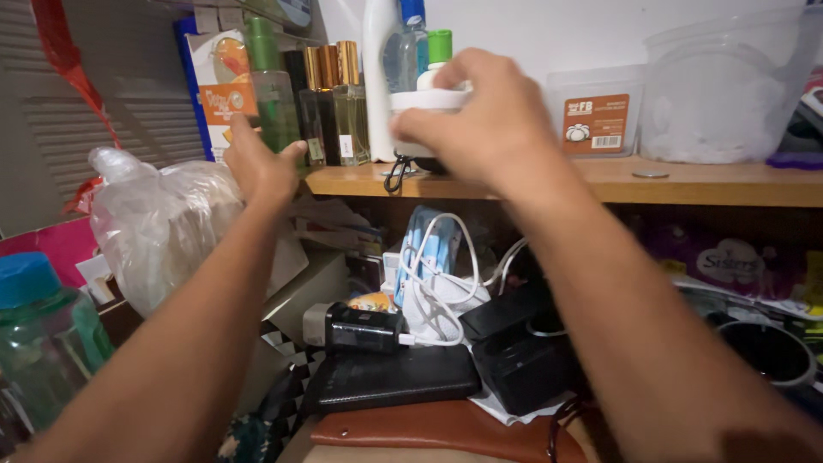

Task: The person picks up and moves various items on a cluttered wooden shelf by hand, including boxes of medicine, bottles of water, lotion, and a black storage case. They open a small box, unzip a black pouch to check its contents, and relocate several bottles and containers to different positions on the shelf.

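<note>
Head view. The right hand [489, 129] is reaching to the far shelf [703, 182] and is curling its fingers [467, 73] over the top of a white jar [429, 103]; the thumb is pressing the jar's left side, so the jar is sitting inside the grip, mostly hidden behind the knuckles. The jar is standing upright on the shelf, just right of a white bottle [377, 69] and in front of a green-capped bottle [439, 47]. Whether the jar's base is touching the shelf cannot be told.

The left hand [261, 167] is hovering at the shelf's left end, fingers spread and holding nothing. Its fingertips are lying just in front of a green spray bottle [273, 86] and near an orange and white box [219, 81]; contact with either cannot be told. Right of the green bottle, three gold-capped perfume bottles [330, 103] are standing in a row.

Further right on the shelf, a small clear box [596, 111] with an orange label and a large clear tub [729, 86] are standing side by side, and a coin [651, 174] is lying at the shelf edge.

Below the shelf, a white cable [437, 274] is lying coiled over a black charger [364, 328], a black case [390, 377] and a brown wallet [429, 427]. A clear plastic bag [159, 223] is sitting at left, and a green bottle with a blue cap [39, 330] is standing at near left.
</note>
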